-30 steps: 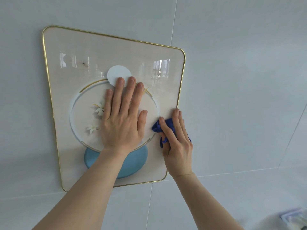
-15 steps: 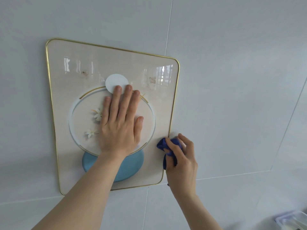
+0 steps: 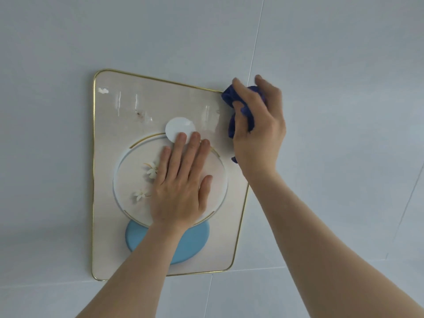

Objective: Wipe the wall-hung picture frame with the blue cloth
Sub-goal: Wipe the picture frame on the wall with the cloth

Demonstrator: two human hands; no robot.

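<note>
At the upper right corner of the picture frame [image 3: 110,203], the blue cloth [image 3: 245,111] is bunched and clamped in the right hand [image 3: 259,125], with the fingers curled around it and the cloth pressed against the gold rim where the top edge meets the right edge. The frame is hung on the pale tiled wall [image 3: 344,65], with its glossy beige face showing a large ring, two small white flowers [image 3: 146,182], a white disc [image 3: 177,128] and a blue disc [image 3: 190,244]. The left hand [image 3: 181,187] is laid flat on the middle of the picture, fingers spread slightly apart and gripping nothing, its fingertips reaching the white disc.
</note>
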